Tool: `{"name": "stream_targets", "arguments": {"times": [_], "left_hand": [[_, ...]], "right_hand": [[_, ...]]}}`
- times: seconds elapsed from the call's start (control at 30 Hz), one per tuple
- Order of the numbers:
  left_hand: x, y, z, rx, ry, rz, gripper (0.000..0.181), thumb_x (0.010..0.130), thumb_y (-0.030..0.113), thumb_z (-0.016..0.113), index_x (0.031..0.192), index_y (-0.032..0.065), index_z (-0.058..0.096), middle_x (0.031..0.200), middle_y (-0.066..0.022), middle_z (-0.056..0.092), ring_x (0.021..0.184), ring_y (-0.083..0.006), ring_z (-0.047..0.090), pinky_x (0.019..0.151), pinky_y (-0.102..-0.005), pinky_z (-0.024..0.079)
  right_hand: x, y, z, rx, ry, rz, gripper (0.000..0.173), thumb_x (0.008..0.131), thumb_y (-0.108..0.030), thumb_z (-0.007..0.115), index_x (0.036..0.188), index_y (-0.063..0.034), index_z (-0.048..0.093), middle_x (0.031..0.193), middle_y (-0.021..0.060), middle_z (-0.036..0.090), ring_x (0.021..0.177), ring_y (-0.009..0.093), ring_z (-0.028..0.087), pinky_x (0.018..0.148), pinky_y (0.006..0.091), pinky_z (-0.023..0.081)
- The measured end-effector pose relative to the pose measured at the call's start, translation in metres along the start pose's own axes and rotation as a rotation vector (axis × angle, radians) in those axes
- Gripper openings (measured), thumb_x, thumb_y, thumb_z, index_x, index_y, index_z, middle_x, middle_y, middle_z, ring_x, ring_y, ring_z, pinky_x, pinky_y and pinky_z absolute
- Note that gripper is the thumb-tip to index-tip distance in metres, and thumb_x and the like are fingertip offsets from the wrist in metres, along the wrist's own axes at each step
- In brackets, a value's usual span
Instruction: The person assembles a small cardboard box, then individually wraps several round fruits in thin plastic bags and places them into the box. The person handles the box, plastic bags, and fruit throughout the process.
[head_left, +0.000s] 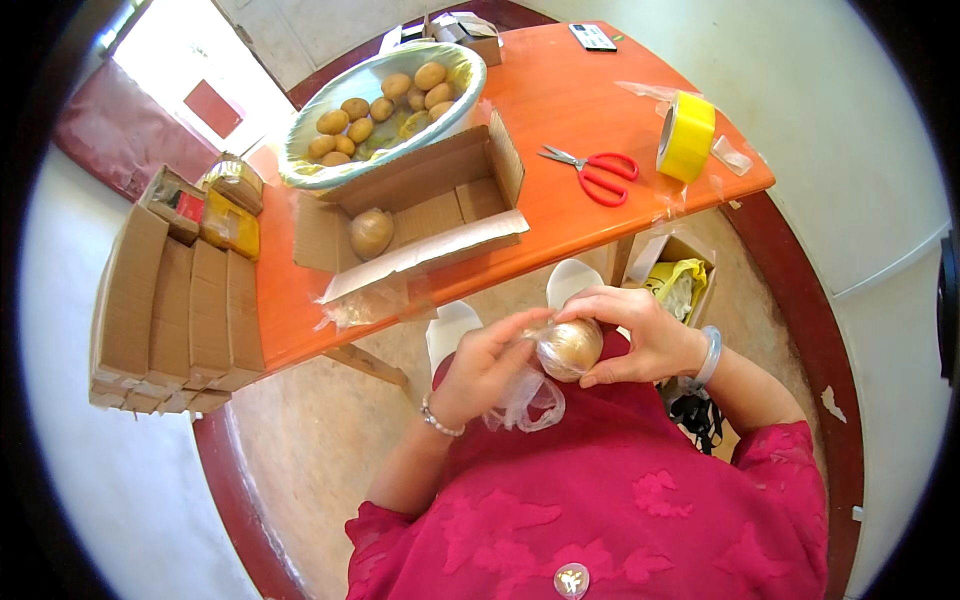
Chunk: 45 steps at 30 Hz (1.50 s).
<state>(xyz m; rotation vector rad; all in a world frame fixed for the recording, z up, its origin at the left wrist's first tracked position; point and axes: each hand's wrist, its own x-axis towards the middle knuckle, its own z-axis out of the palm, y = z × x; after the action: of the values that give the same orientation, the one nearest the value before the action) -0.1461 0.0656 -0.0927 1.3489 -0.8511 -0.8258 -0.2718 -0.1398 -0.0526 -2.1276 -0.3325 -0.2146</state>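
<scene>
Over my lap, my right hand (637, 334) is closed around a potato (571, 348) wrapped in clear plastic film. My left hand (491, 364) pinches the gathered film at the potato's left side, and loose plastic (534, 401) hangs below those fingers. Ahead on the orange table (555, 82) is an open cardboard box (424, 262) with one wrapped potato (371, 233) at its left end. Behind the box, a plastic-lined basin (294, 174) holds several unwrapped potatoes (332, 122). Red-handled scissors (606, 178) lie with blades apart, near a roll of yellow tape (687, 137).
Closed cardboard boxes (187, 315) stand at the table's left end, beside a yellow-wrapped package (229, 225). Tape scraps (731, 155) cling near the right edge. A flat device (592, 37) and a small box (480, 41) lie at the back. Below, a carton (701, 262) holds a yellow bag.
</scene>
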Motion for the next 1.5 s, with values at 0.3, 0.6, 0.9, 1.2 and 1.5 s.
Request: {"name": "stream_targets", "arguments": {"times": [0.3,0.6,0.9,1.2,1.5], "left_hand": [[0.018,0.011,0.006,0.99,0.283,0.713,0.026,0.071,-0.007,0.065,0.094,0.0034,0.069,0.095,-0.0106,0.064,0.081,-0.0272,0.062,0.072,-0.0313,0.05],[0.003,-0.006,0.018,0.107,0.197,0.14,0.026,0.079,-0.004,0.06,0.104,-0.0009,0.065,0.101,-0.0103,0.062,0.089,-0.0212,0.062,0.076,-0.0298,0.05],[-0.001,0.004,0.016,-0.283,0.088,-0.125,0.042,0.084,0.005,0.061,0.123,-0.0067,0.05,0.112,-0.0099,0.059,0.101,-0.0167,0.059,0.089,-0.0304,0.048],[-0.002,-0.004,0.014,-0.471,0.17,0.039,0.04,0.084,0.006,0.057,0.121,-0.0086,0.051,0.112,-0.0138,0.061,0.103,-0.0207,0.06,0.091,-0.0348,0.049],[-0.003,-0.012,0.018,-0.614,0.188,0.023,0.044,0.083,0.003,0.056,0.125,-0.0076,0.049,0.119,-0.0137,0.059,0.111,-0.0225,0.057,0.096,-0.0356,0.047]], "right_hand": [[-0.005,-0.004,0.013,0.882,0.135,0.497,0.049,0.078,-0.009,0.077,0.118,0.0078,0.055,0.096,0.0098,0.064,0.074,0.012,0.063,0.059,0.0239,0.053],[-0.001,-0.002,0.032,0.704,0.286,0.486,0.052,0.079,-0.007,0.077,0.122,0.0098,0.054,0.097,0.0103,0.067,0.079,0.011,0.064,0.064,0.0244,0.055],[0.004,0.006,0.042,0.452,0.206,0.348,0.056,0.075,-0.005,0.077,0.125,0.0058,0.054,0.103,0.0089,0.064,0.092,0.014,0.062,0.078,0.027,0.054],[0.007,0.022,0.045,-0.097,0.204,0.179,0.026,0.077,-0.006,0.071,0.101,0.0045,0.065,0.083,0.0143,0.066,0.08,0.025,0.066,0.071,0.0334,0.052],[0.0,0.025,0.052,0.928,0.29,0.364,0.038,0.085,-0.005,0.066,0.12,0.0055,0.057,0.109,0.0086,0.064,0.099,0.015,0.061,0.086,0.0286,0.051]]}}
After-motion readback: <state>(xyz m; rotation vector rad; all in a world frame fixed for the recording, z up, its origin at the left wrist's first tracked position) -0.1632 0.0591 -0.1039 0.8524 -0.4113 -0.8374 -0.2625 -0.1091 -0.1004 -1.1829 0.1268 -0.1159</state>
